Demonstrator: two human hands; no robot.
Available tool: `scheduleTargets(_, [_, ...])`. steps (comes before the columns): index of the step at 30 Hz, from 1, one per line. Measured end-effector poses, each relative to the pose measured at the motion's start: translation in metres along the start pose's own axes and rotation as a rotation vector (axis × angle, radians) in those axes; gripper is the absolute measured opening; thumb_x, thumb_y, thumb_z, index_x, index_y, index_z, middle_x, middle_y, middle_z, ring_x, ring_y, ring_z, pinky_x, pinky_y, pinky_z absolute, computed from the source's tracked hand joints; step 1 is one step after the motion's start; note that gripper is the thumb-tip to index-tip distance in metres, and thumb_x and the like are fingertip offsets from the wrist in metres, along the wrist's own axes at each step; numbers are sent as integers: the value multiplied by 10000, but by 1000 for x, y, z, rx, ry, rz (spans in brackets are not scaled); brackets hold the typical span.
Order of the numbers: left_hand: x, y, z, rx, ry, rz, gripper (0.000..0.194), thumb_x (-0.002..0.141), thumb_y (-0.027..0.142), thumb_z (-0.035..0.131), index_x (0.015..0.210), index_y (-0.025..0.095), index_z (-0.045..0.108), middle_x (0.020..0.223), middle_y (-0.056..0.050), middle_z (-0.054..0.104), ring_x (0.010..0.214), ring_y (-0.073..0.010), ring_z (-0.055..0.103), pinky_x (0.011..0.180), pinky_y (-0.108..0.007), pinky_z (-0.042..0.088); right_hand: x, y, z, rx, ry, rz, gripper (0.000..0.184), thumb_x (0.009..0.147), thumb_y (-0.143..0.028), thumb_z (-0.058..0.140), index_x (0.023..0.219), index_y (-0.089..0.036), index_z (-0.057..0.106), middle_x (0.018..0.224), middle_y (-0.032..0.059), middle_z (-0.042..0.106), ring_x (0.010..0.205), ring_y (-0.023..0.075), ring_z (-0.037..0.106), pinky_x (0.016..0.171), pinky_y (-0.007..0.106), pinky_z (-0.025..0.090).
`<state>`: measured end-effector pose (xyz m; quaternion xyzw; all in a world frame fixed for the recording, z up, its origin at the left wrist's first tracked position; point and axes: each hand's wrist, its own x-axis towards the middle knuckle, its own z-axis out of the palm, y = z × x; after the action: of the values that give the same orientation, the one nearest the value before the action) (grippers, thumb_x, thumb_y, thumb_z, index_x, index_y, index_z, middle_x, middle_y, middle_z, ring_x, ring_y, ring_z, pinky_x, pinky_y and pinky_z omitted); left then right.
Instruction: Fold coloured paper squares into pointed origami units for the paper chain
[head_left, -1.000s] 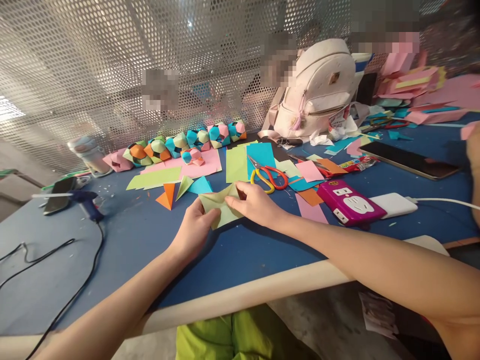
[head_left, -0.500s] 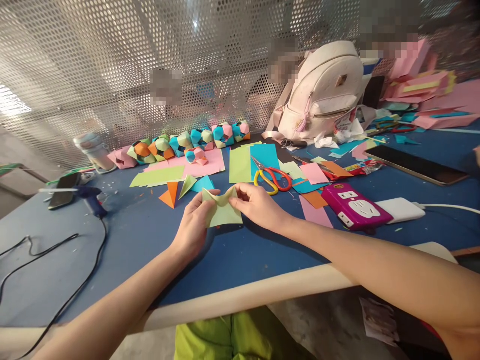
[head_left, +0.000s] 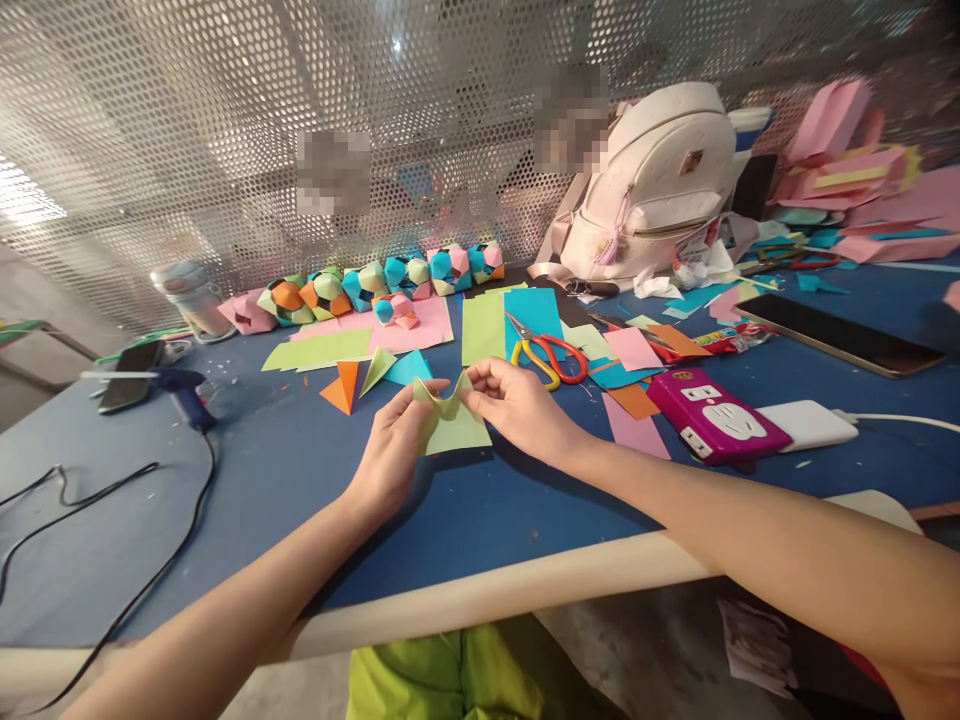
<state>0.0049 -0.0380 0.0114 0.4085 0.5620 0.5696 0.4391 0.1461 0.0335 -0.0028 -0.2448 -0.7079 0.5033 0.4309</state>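
A light green sheet of paper (head_left: pixel 457 432) is held between my hands just above the table's near part, its top edge bent into a dip. My left hand (head_left: pixel 396 432) pinches the upper left corner. At the upper right corner, my right hand (head_left: pixel 517 405) grips with thumb and fingers. Just beyond lie an orange folded paper piece (head_left: pixel 341 388), a green folded piece (head_left: pixel 377 370) and a blue one (head_left: pixel 409 367). Scissors (head_left: pixel 551 360) with red and yellow handles rest past my right hand.
Several coloured paper balls (head_left: pixel 326 292) line the back by the perforated metal screen (head_left: pixel 225 130). A glue gun (head_left: pixel 184 395) with its cord lies left. A pink backpack (head_left: pixel 652 190), a purple power strip (head_left: pixel 716 415) and a phone (head_left: pixel 844 332) occupy the right. Paper stacks (head_left: pixel 484 330) lie mid-table.
The dip in the paper's top edge has become deeper, with the held corners standing up more. Both hands keep their grip and have barely moved; the view has shifted slightly.
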Motion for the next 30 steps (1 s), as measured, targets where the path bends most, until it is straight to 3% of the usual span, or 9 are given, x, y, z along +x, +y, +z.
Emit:
scheduleTargets(10, [-3, -2, -3, 219, -95, 115, 228, 801, 390, 575, 871, 196, 673, 871, -26, 573, 703, -143, 507, 547, -224, 429, -2, -7, -2, -83, 25, -76, 131, 798, -283, 581, 787, -153, 590, 719, 12, 627, 654, 119, 552, 602, 239, 445])
scheduleTargets(25, [-4, -2, 0, 183, -110, 77, 315, 771, 470, 632, 811, 157, 619, 669, 22, 537, 575, -104, 456, 511, -218, 351, -7, -17, -3, -201, 18, -140, 148, 844, -265, 563, 769, -162, 639, 762, 15, 639, 701, 121, 563, 638, 235, 445])
scheduleTargets(30, [-5, 0, 1, 167, -46, 112, 287, 774, 437, 638, 792, 152, 618, 656, 34, 514, 583, -95, 425, 524, -210, 327, -9, -20, -3, -259, -2, -135, 172, 830, -335, 596, 835, -169, 638, 826, 25, 635, 728, 133, 541, 678, 261, 444])
